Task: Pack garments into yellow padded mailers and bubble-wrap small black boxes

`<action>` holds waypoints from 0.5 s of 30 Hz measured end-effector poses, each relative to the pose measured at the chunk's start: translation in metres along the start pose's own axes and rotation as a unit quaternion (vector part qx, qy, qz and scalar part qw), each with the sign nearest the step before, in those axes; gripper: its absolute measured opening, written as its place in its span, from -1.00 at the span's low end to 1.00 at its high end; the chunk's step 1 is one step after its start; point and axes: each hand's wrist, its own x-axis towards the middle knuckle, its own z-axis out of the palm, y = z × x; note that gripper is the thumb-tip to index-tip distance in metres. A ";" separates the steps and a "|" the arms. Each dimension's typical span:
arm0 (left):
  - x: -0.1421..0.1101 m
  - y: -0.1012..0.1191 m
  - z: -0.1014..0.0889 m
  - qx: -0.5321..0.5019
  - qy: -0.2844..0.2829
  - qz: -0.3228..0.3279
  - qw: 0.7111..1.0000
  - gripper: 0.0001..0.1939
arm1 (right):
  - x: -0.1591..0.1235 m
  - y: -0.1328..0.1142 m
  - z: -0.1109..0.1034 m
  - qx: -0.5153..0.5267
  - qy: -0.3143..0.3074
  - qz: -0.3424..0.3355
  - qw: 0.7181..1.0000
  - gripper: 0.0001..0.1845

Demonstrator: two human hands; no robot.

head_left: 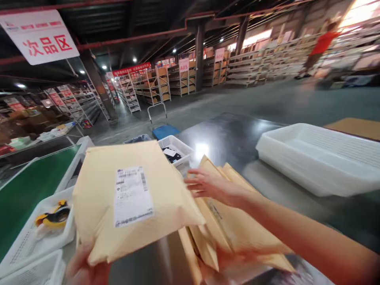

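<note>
My left hand [86, 261] grips a padded envelope [101, 170] by its lower left corner. The envelope is pale yellow, tilted toward me, and bears a white shipping label [133, 198]. Beside its right edge my right hand [204, 182] is stretched out with fingers apart; I cannot tell whether the fingertips touch the envelope. Under my right hand and forearm several more padded envelopes [237, 217] lean together in a row. The bottom of that row is blurred.
To the left are a green conveyor belt [32, 190] and a white basket [18, 237] holding a yellow-and-black tape dispenser [53, 217]. A large white tub [314, 162] sits on the right. Behind are a small basket [185, 152], a blue trolley [165, 131], shelves and a person [322, 43] in red.
</note>
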 end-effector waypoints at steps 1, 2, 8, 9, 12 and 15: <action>-0.011 0.007 0.019 -0.007 -0.029 -0.013 0.999 -0.44 | -0.006 -0.003 0.000 0.009 -0.010 0.005 1.000 -0.31; -0.019 0.012 0.038 -0.015 -0.062 -0.027 0.998 -0.37 | -0.014 -0.007 -0.006 0.017 -0.011 0.004 1.000 -0.34; -0.031 0.001 0.151 0.200 -0.376 0.055 0.903 -0.30 | -0.112 -0.021 -0.111 0.036 0.196 -0.091 0.976 -0.33; -0.035 -0.005 0.172 0.257 -0.406 0.116 0.869 -0.34 | -0.133 -0.020 -0.132 0.017 0.254 -0.099 0.962 -0.33; -0.052 -0.027 0.231 0.383 -0.522 0.317 0.693 -0.42 | -0.185 -0.012 -0.180 -0.051 0.382 -0.078 0.920 -0.40; -0.066 -0.049 0.269 0.430 -0.628 0.426 0.488 -0.23 | -0.208 0.001 -0.204 -0.087 0.400 -0.049 0.911 -0.50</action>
